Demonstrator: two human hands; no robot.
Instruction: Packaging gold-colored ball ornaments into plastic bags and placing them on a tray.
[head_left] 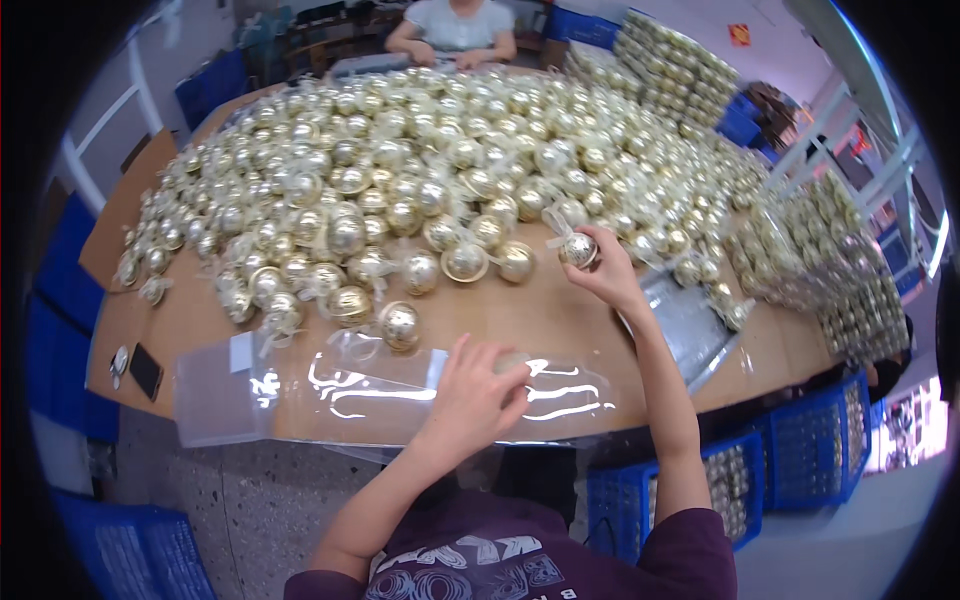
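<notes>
My right hand is closed round a shiny gold-and-silver ball ornament, lifted at the near edge of a big heap of ball ornaments. A pale sheer ribbon sticks up from that ball. My left hand is above a clear plastic sheet or bag at the table's near edge. Its fingers are curled, and something pale shows by the fingertips, too hidden to name. Several loose balls, one a gold ball, lie just beyond the plastic.
A frosted plastic piece and a dark phone lie at the left on the brown table. A grey tray is right of my right forearm. Packed ornaments are stacked at right, blue crates below. Another person sits opposite.
</notes>
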